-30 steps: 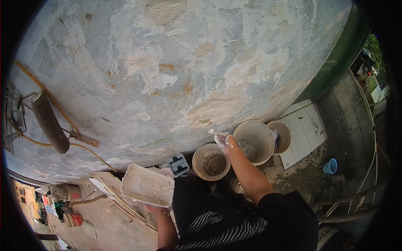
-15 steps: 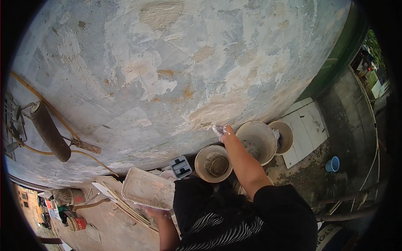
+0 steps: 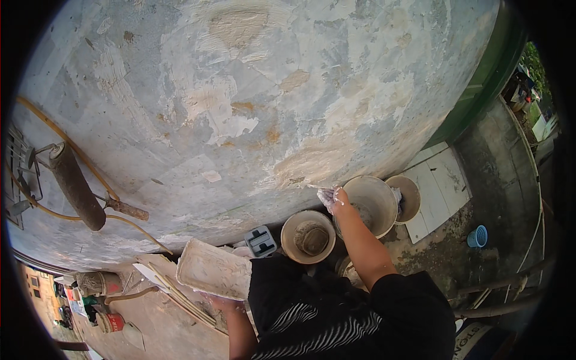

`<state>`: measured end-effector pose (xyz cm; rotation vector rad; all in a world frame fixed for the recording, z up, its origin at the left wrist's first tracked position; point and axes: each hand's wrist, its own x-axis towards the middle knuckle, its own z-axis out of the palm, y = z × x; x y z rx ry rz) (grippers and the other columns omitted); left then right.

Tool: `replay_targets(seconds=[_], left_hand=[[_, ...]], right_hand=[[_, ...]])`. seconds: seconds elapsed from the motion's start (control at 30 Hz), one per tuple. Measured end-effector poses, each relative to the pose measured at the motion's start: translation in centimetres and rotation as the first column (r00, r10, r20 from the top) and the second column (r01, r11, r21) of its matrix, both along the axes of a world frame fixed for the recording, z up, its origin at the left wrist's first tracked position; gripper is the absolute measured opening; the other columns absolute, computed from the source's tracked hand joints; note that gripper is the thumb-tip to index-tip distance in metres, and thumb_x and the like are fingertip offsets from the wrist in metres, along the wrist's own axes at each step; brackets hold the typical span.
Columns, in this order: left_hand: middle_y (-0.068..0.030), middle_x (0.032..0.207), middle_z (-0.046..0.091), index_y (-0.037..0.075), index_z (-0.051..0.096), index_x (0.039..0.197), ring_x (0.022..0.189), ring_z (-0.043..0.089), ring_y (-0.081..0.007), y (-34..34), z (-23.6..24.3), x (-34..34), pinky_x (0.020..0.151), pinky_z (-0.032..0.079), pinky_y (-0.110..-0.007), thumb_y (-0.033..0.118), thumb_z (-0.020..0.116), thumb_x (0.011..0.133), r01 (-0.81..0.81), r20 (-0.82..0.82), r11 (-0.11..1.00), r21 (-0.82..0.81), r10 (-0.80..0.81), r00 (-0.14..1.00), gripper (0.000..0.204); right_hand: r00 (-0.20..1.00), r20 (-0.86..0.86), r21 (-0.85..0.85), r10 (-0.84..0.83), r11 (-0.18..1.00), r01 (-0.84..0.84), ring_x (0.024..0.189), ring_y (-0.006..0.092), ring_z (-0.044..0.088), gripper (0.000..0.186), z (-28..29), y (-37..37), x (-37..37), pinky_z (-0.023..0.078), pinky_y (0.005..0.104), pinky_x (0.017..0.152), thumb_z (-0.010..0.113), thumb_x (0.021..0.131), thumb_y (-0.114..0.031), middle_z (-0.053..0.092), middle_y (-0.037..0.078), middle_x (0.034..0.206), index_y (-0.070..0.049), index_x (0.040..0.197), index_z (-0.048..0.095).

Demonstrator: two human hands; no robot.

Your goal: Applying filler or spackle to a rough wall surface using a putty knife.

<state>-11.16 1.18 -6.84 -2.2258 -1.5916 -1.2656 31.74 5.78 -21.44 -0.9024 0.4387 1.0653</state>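
My left hand (image 3: 222,302) grips the near edge of a pale, plaster-crusted rectangular tray (image 3: 213,271), its fingers mostly hidden beneath. Smeared with white putty, my right hand (image 3: 332,199) is closed round a thin pale flat tool (image 3: 315,186), seen almost edge-on; its exact kind is not clear. That tool is close to the lower part of the patched grey-white wall (image 3: 240,144), beside a fresh beige putty patch (image 3: 312,162). I cannot tell whether it touches the wall.
Below my right arm, a bucket (image 3: 288,247) holds a round lump of grey material. Larger bucket (image 3: 384,210) and smaller bucket (image 3: 413,201) stand along the wall. A grey caddy (image 3: 261,240) sits near the tray. At left hang a paint roller (image 3: 77,187) and yellow hose (image 3: 63,135).
My right hand has moved a little right and down, away from the putty patch, and the tool's thin edge now shows. My left hand and the tray stay nearly still.
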Motion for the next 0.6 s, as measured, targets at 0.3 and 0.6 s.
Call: replay_targets(seconds=[0.3,0.6], left_hand=[[-0.0187,0.136,0.037,0.001,0.025,0.136,0.121,0.042,-0.0303,-0.1,0.2,-0.8,0.096,0.04,-0.044,0.038,0.045,0.089,-0.012,-0.021,1.0,0.004,0.012,1.0,0.062],[-0.0187,0.135,0.038,0.001,0.027,0.135,0.121,0.043,-0.0289,0.3,-0.2,-0.9,0.096,0.041,-0.043,0.036,0.042,0.091,-0.049,-0.106,0.998,0.048,0.054,0.993,0.059]], right_hand=[[0.985,0.02,0.032,0.17,0.985,-0.171,0.089,0.0333,0.059,0.026,-2.0,1.0,-3.1,0.046,0.0498,0.086,0.045,0.091,-0.017,0.058,0.018,0.1,-0.003,0.112,0.046],[0.998,-0.063,0.17,0.0,0.985,0.011,0.093,0.0329,0.058,0.025,-1.2,1.0,-1.6,0.048,0.048,0.086,0.043,0.092,-0.011,0.056,0.02,0.106,-0.003,0.116,0.046]])
